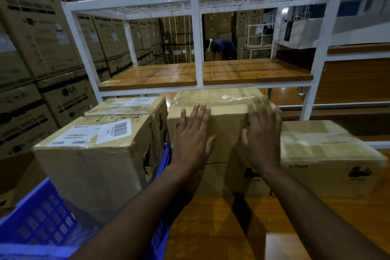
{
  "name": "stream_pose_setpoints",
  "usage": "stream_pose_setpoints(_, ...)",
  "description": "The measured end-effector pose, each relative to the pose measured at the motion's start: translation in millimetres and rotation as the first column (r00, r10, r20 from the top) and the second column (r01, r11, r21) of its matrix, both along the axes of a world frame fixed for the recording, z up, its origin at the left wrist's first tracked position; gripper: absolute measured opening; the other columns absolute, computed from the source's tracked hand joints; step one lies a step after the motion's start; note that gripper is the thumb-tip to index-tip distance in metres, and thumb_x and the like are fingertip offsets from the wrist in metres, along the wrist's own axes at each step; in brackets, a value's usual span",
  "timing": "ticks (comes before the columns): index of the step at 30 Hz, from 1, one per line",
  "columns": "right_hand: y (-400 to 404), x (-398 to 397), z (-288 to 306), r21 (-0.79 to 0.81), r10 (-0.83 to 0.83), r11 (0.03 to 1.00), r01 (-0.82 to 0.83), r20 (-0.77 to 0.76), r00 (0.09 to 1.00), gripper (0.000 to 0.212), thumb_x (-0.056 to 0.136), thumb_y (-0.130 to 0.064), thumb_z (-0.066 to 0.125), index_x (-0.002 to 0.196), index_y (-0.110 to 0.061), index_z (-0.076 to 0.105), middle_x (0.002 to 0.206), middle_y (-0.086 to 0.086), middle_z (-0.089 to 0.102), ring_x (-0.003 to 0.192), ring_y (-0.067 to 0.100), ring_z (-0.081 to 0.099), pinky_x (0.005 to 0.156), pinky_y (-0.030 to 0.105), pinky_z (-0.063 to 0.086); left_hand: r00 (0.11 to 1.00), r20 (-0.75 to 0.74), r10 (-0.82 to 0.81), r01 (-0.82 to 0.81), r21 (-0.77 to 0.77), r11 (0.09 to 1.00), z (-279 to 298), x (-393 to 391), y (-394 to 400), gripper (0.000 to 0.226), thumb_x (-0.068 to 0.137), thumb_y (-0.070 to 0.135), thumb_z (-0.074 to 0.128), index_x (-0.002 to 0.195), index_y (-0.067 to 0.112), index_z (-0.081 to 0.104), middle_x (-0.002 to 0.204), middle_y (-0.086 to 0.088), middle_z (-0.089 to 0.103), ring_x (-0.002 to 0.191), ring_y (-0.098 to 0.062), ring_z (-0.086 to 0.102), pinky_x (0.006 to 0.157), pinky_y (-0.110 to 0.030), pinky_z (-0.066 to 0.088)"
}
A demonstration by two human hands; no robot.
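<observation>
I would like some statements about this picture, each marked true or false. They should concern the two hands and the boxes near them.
1. The left hand and the right hand have straight fingers and grip nothing. True.
2. The labelled box stands to the right of the hands. False: it stands to their left.
3. The crate is red. False: it is blue.
4. Both hands are raised in front of the middle box. True.
5. The right box has clear tape on its top. True.
</observation>
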State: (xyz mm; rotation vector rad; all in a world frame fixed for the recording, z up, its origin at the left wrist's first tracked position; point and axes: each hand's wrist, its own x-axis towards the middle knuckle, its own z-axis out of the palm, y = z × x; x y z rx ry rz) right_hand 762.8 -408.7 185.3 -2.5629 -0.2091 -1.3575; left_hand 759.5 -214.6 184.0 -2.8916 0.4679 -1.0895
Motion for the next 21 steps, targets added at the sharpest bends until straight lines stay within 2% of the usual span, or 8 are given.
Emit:
stream_pose_setpoints(3, 8.7, 6.5, 2.0, -0.04, 0.069, 0.997, -0.071, -0.054, 0.996, 0.067, 0.081, -0.013, 0.071, 0.143, -0.005, 0.046, 0.147, 0.013, 0.048, 0.145, 0.025, 0.033, 0.122, 0.054, 0.012, 1.0, 0.027, -0.015, 0.013, 0.047, 0.999, -2.8, 4.8, 1.4, 0.08, 0.102, 0.057, 0.032, 0.161, 0.012, 0.002, 0.169, -0.009, 0.004, 0.156, -0.022, -0.006, 0.125, -0.053, 0.004)
stream_pose_setpoints(5, 9.4, 8.7, 0.6, -0.033, 0.074, 0.997, -0.076, -0.046, 0.996, 0.065, 0.081, -0.013, 0.069, 0.141, -0.006, 0.047, 0.144, 0.012, 0.051, 0.142, 0.025, 0.038, 0.121, 0.054, 0.013, 0.999, 0.043, -0.026, 0.023, 0.07, 0.997, -6.4, 7.8, 4.9, 0.084, 0.101, 0.059, 0.035, 0.161, 0.011, 0.001, 0.169, -0.01, 0.001, 0.156, -0.022, -0.007, 0.125, -0.053, 0.006)
stream_pose_setpoints(12, 7.7, 5.8, 1.2, -0.081, 0.073, 0.994, -0.079, -0.073, 0.995, 0.07, 0.079, -0.015, 0.068, 0.144, -0.005, 0.044, 0.147, 0.012, 0.048, 0.145, 0.025, 0.034, 0.121, 0.054, 0.012, 0.998, 0.053, -0.043, 0.04, 0.055, 0.998, -12.0, 15.0, 5.9, 0.093, 0.096, 0.062, 0.045, 0.161, 0.011, 0.005, 0.169, -0.01, 0.004, 0.156, -0.023, -0.003, 0.125, -0.054, 0.007)
stream_pose_setpoints(17, 7.8, -4.8, 9.9, -0.078, 0.074, 0.993, -0.088, -0.163, 0.984, 0.072, 0.085, -0.022, 0.067, 0.149, -0.008, 0.038, 0.154, 0.01, 0.04, 0.15, 0.022, 0.023, 0.123, 0.051, 0.006, 0.999, -0.032, -0.027, 0.029, 0.065, 0.997, -2.2, 5.8, 5.6, 0.095, 0.094, 0.063, 0.043, 0.161, 0.013, -0.001, 0.17, -0.007, 0.0, 0.156, -0.02, -0.009, 0.125, -0.051, 0.001)
stream_pose_setpoints(19, 7.6, -12.7, 7.5, -0.041, 0.123, 0.991, -0.131, -0.158, 0.98, 0.074, 0.086, -0.022, 0.066, 0.151, -0.008, 0.034, 0.156, 0.01, 0.037, 0.151, 0.021, 0.02, 0.123, 0.049, 0.007, 0.997, -0.061, -0.039, 0.04, 0.01, 0.999, 1.1, -3.2, 4.1, 0.094, 0.095, 0.061, 0.044, 0.161, 0.012, -0.003, 0.17, -0.007, -0.004, 0.155, -0.019, -0.012, 0.125, -0.05, -0.002)
stream_pose_setpoints(21, 11.2, -25.6, -2.5, 0.002, 0.215, 0.976, -0.217, -0.15, 0.965, 0.075, 0.086, -0.02, 0.066, 0.152, -0.009, 0.032, 0.157, 0.009, 0.035, 0.151, 0.02, 0.019, 0.124, 0.046, 0.01, 0.994, -0.08, -0.077, 0.065, -0.152, 0.986, -1.1, -18.7, -0.3, 0.095, 0.095, 0.058, 0.047, 0.161, 0.012, -0.003, 0.17, -0.007, -0.005, 0.155, -0.018, -0.012, 0.125, -0.049, -0.003)
